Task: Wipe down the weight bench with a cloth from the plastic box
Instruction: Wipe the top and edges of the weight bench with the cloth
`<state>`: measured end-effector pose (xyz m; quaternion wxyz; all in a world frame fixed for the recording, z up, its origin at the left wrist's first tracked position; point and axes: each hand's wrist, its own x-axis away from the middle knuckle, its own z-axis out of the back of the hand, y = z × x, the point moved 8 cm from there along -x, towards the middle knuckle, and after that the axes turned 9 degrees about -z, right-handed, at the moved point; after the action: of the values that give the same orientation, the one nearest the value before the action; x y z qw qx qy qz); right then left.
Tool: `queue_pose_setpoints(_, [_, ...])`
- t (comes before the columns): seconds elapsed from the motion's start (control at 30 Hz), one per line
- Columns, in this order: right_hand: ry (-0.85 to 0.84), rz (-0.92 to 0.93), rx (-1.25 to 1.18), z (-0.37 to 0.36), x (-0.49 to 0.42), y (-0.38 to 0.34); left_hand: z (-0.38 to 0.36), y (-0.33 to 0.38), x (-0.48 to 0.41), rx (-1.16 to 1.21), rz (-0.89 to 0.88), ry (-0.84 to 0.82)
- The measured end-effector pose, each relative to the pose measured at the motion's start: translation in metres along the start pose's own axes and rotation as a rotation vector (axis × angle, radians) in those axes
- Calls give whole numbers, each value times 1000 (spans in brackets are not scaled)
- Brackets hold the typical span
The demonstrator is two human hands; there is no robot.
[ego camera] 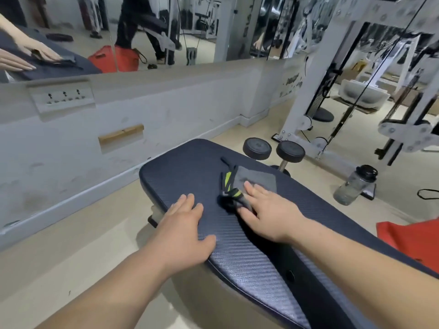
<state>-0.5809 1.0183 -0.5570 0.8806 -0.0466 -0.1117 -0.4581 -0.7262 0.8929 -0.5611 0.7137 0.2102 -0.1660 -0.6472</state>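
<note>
stage: wiping underway | right hand point(268, 210) flat, pressing grey cloth point(257, 178) mid weight bench point(190, 167) | left hand point(185, 224) spread, empty, bracing near edge | black-and-yellow strap point(229, 186) beside cloth | left: far end and near end, by judgement

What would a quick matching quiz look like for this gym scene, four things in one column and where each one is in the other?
Things:
1. cloth
2. left hand
3. water bottle
4. dumbbell

Places:
A. lying tilted on the floor right of the bench
B. flat on the bench's near-left edge
C. under the right hand
D. on the floor beyond the bench

Pairs: 1-C, 2-B, 3-A, 4-D
</note>
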Motion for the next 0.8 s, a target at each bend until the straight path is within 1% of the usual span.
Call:
queue_pose_setpoints(0.1, [-18,-189,-59,10,-50,40,-2,-2,1,-24,14,-32])
queue_pose_setpoints(0.23, [53,-296,-18,3,-68,39,4,-3,3,-60,24,-54])
queue_pose_setpoints(0.3, [62,-241,18,1,-53,21,5,-3,1,-71,29,-60])
queue_pose_setpoints(0.43, [31,64,33,-4,21,-24,2,-6,-5,-120,29,-86])
queue_pose_setpoints(0.5, [-19,167,9,-9,44,-30,1,-7,-5,-129,20,-89])
queue_pose_setpoints(0.57, [-31,201,21,-2,33,-18,0,-7,-6,-131,16,-88])
queue_pose_setpoints(0.63, [-33,143,19,6,-5,3,0,-8,-5,-140,10,-86])
queue_pose_setpoints(0.73, [15,-103,-49,10,-60,28,0,-8,-2,-116,-4,-78])
queue_pose_setpoints(0.8, [53,-218,-41,4,-75,23,1,-10,-1,-92,-13,-79])
